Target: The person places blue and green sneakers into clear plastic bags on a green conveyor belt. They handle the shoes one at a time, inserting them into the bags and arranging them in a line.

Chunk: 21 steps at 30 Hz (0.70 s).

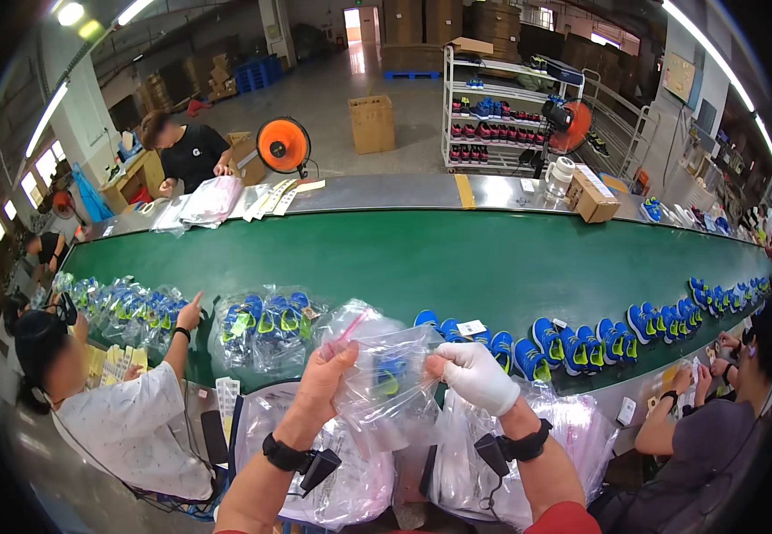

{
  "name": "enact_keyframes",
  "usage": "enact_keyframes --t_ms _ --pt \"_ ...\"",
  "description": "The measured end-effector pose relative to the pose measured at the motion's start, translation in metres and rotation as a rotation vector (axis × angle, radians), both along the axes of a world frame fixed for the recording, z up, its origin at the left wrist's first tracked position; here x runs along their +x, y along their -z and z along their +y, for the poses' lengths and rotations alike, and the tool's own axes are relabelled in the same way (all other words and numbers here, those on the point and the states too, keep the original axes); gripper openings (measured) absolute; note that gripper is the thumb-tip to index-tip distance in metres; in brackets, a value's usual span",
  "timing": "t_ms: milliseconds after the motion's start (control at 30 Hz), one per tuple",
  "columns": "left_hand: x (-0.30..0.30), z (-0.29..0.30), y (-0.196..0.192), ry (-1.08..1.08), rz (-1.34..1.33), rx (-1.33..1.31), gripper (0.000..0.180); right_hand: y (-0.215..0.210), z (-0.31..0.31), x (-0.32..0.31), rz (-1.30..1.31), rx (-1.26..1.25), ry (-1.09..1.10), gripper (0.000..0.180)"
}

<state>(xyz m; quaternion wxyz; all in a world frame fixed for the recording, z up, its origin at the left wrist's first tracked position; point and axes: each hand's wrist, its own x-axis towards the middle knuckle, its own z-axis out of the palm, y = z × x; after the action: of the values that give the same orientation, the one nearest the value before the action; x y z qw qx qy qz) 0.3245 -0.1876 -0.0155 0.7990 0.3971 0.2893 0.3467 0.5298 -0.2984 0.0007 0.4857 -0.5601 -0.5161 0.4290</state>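
Observation:
Between my two hands a clear plastic bag (373, 405) with a pink strip is stretched out. My bare left hand (325, 381) is closed on its left edge. On the other edge, my right hand (479, 378), in a white glove, pinches the film between thumb and fingers. A blue and lime sneaker (391, 377) shows through the plastic; I cannot tell whether it lies inside or behind. Just beyond my right hand stand blue sneakers (501, 349), one with a white tag (471, 328). Bagged sneakers (281, 322) lie beyond my left hand.
A green conveyor belt (359, 249) runs across, with rows of sneakers (653, 322) along its near edge. Stacks of clear bags (350, 481) sit below my forearms. Co-workers sit at left (128, 418) and right (706, 445); the left one's hand (190, 313) reaches over the belt.

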Motion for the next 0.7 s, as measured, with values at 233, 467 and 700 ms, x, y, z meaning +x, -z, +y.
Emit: enact_keyframes --t_ms 233,467,700 --pt "0.006 -0.007 -0.012 -0.175 -0.159 -0.087 0.011 -0.003 -0.02 0.019 0.026 0.103 0.166 0.024" --pt "0.012 0.001 0.01 -0.557 0.073 0.415 0.012 0.018 -0.026 0.03 -0.545 0.081 0.371 0.023" --pt "0.013 -0.004 -0.015 -0.467 0.318 0.784 0.009 -0.013 -0.031 -0.013 -0.778 0.498 0.427 0.02"
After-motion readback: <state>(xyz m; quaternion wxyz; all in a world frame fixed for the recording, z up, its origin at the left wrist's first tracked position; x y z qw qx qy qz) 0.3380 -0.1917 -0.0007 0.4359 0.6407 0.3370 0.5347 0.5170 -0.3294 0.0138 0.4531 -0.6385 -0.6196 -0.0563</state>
